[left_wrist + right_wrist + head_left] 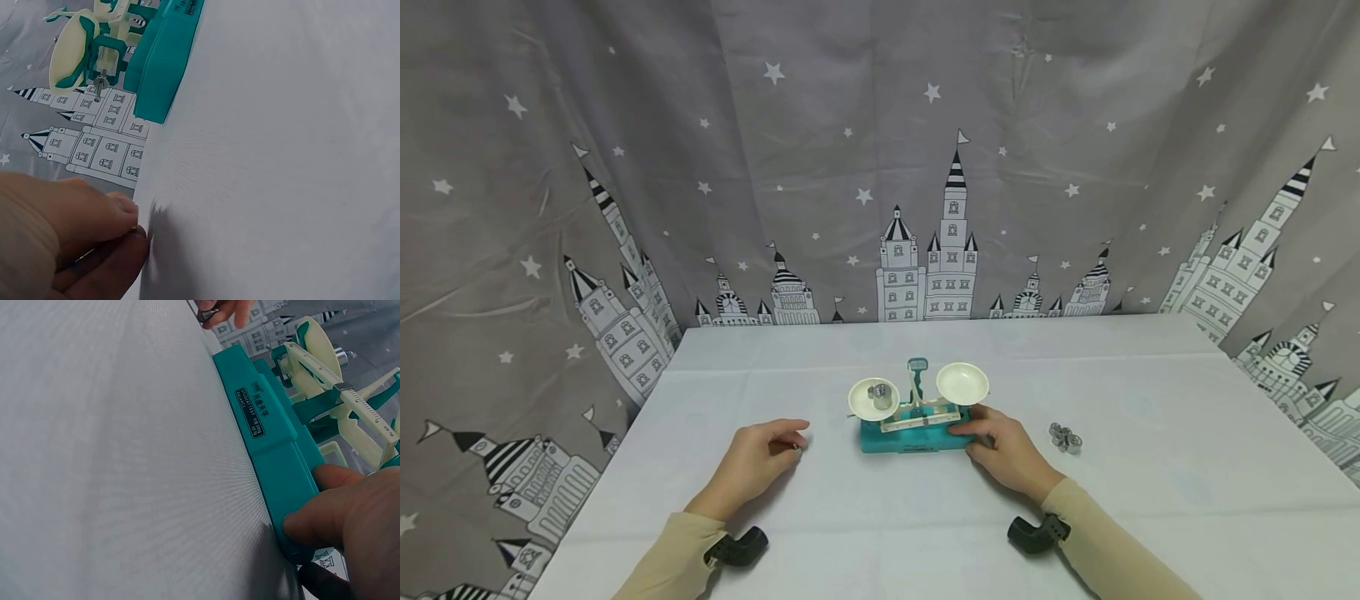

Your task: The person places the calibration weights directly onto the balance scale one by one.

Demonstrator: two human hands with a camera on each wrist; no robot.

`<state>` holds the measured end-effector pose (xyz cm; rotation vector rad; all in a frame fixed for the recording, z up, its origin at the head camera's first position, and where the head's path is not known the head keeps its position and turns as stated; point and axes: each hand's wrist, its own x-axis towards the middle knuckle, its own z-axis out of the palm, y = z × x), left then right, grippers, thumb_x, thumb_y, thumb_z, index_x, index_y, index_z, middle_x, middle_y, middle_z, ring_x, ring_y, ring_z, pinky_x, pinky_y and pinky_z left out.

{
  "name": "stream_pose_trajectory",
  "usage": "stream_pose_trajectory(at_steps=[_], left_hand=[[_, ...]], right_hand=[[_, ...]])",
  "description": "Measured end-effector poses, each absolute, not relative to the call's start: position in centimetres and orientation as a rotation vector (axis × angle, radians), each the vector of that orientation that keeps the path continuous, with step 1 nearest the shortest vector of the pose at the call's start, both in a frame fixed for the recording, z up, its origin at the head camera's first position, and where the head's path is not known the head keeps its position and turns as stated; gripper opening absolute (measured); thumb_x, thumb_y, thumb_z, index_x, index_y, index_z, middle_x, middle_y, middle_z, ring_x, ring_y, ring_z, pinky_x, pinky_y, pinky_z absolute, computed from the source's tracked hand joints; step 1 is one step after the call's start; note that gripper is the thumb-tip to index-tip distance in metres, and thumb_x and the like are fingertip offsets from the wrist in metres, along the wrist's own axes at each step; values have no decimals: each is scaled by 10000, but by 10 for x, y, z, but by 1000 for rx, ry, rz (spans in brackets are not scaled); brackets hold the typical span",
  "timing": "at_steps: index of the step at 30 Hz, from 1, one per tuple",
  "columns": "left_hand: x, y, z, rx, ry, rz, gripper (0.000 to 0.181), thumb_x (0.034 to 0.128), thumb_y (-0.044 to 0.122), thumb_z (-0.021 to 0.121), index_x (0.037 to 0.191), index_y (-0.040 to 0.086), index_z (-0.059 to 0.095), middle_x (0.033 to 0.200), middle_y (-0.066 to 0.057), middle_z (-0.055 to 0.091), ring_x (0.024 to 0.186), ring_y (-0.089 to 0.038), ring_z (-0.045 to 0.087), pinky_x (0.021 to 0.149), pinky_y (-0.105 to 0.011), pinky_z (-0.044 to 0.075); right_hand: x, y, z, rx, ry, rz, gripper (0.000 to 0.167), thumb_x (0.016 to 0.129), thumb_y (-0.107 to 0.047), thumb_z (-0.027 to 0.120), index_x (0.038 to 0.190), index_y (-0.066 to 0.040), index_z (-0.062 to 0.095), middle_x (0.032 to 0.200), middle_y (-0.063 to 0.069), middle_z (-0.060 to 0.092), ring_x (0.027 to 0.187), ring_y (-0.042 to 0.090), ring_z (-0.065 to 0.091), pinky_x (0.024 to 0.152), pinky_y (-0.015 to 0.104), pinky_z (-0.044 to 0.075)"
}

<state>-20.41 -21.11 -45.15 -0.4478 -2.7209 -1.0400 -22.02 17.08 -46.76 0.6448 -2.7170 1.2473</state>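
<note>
A teal balance scale (917, 439) with two cream pans stands on the table, marked with a label on its front in the right wrist view. My right hand (1011, 454) grips the right end of its base, thumb on the front and fingers at the back. On the left pan (859, 406) lie metal weights (882, 396), while the right pan (962, 383) holds nothing. Left of the scale, apart from it, my left hand (752, 467) pinches a small shiny metal piece (205, 315), mostly hidden by the fingers.
Several metal weights (1065, 438) lie clustered on the white tablecloth (880, 525), right of my right hand. Behind the table hangs a grey curtain (820, 200) printed with castles and stars.
</note>
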Motion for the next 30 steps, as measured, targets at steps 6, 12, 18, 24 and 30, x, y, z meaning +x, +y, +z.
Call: stream_pose_trajectory(at_steps=[6, 12, 18, 24, 30], left_hand=[[-204, -209, -451, -468, -2651, -1013, 443, 782, -127, 715, 1202, 15, 717, 875, 2, 767, 850, -186, 747, 766, -299, 630], [-204, -208, -451, -505, -2550, -1012, 448, 738, -161, 685, 1135, 44, 722, 852, 2, 768, 797, -115, 730, 726, -268, 627], [-203, -208, -452, -522, -2520, -1022, 400, 742, -168, 688, 1077, 43, 745, 902, -36, 790, 818, -147, 741, 719, -235, 615], [-202, -207, -447, -427, -2559, -1062, 245, 774, -124, 736, 945, 43, 792, 926, -86, 799, 831, -150, 753, 731, -238, 619], [-201, -206, -444, -390, -2594, -1085, 193, 786, -86, 754, 923, 40, 803, 923, -101, 800, 821, -188, 762, 727, -243, 622]], right_hand=[[-220, 171, -468, 645, -2719, 1257, 311, 883, 31, 638, 1116, -111, 786, 1467, 275, 544, 1378, 482, 504, 1125, 608, 434], [-220, 171, -467, 664, -2707, 1250, 312, 876, 37, 638, 1114, -102, 785, 1461, 286, 544, 1369, 492, 509, 1118, 617, 435], [-220, 171, -467, 662, -2706, 1255, 308, 875, 39, 638, 1109, -96, 785, 1465, 284, 542, 1370, 489, 510, 1118, 609, 440], [-221, 171, -467, 653, -2712, 1268, 308, 877, 35, 635, 1113, -95, 785, 1469, 288, 536, 1375, 493, 502, 1122, 612, 434], [-220, 171, -467, 652, -2713, 1266, 310, 877, 37, 634, 1112, -98, 784, 1471, 291, 532, 1379, 496, 496, 1124, 615, 429]])
